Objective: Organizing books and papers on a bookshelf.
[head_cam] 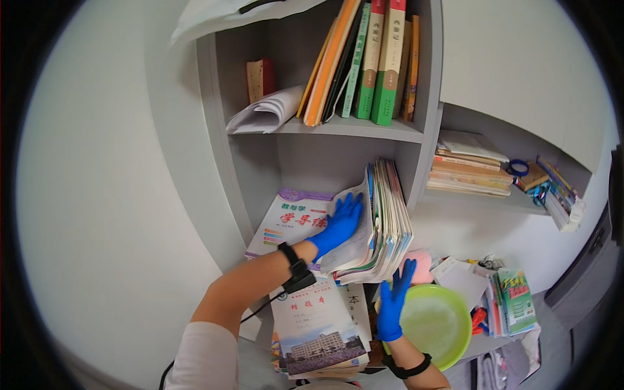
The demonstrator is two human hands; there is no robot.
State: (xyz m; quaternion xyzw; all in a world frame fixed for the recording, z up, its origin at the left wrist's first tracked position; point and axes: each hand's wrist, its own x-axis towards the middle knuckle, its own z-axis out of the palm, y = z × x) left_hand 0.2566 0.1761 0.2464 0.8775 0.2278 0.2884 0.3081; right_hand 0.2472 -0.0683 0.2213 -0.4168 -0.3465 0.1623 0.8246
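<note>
My left hand (341, 219), in a blue glove, presses flat with spread fingers against the left side of a row of upright workbooks and papers (390, 224) on the middle shelf. Beneath that forearm a white and purple workbook (287, 214) lies flat on the same shelf. My right hand (396, 302), also gloved in blue, is raised with fingers apart below the row's right end, holding nothing. It overlaps the left rim of a lime-green plastic basin (460, 312). Below the shelf is a stack of booklets (317, 317), its top cover printed with a building.
Upright books (370, 63), a red book (261, 78) and curled paper (268, 109) occupy the upper shelf. At right, a side shelf bears stacked books (468, 170) and a blue tape roll (517, 167). Beyond the basin stand green-covered books (516, 302). A cabinet wall (122, 146) borders the left.
</note>
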